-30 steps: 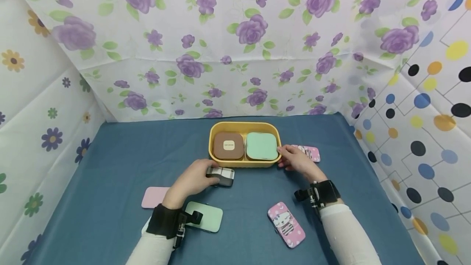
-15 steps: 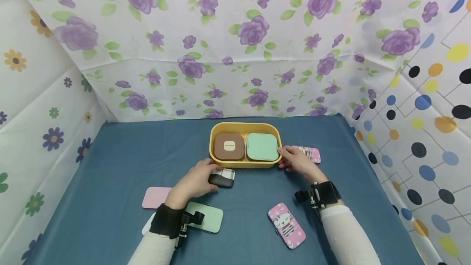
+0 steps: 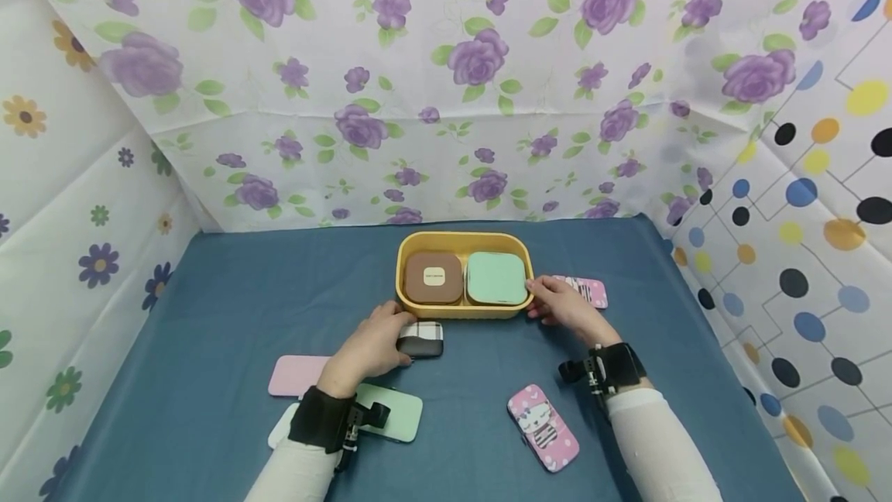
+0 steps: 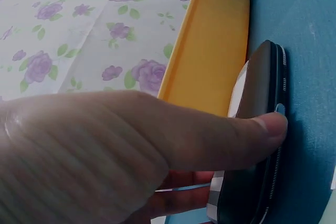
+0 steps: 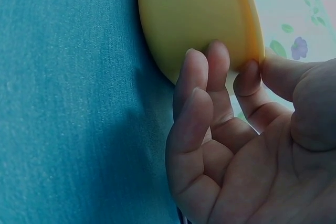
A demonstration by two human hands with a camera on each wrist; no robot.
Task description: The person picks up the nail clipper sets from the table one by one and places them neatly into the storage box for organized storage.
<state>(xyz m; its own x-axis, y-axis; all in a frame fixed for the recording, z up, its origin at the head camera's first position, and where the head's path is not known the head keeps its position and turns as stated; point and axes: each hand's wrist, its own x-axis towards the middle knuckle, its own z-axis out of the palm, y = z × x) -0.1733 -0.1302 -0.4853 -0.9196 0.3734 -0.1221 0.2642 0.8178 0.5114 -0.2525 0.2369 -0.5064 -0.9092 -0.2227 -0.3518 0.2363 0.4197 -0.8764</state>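
A black zip case (image 3: 421, 342) with a white-and-black plaid panel lies on the blue cloth, just in front of the yellow bin (image 3: 464, 310). My left hand (image 3: 369, 341) grips the case's left part. In the left wrist view the thumb (image 4: 262, 129) presses along its zipper edge, while the other fingers sit partly hidden on the plaid side. At the bin's right front corner, my right hand (image 3: 566, 306) pinches the rim between thumb and index finger, the remaining fingers loosely bent by the wall. Inside the bin, a brown square case (image 3: 433, 289) lies left of a mint-green one (image 3: 496, 277).
Left of centre lie a pink case (image 3: 298, 375), a light green case (image 3: 393, 413) and a white item (image 3: 282, 426) partly under my wrist. A pink cartoon case (image 3: 543, 428) lies at front right; another pink case (image 3: 592, 291) is partly behind my right hand.
My left thumb has slid from the top of the zip case toward its near left edge, and the forearm has shifted slightly right. My right hand and the bin stay in place.
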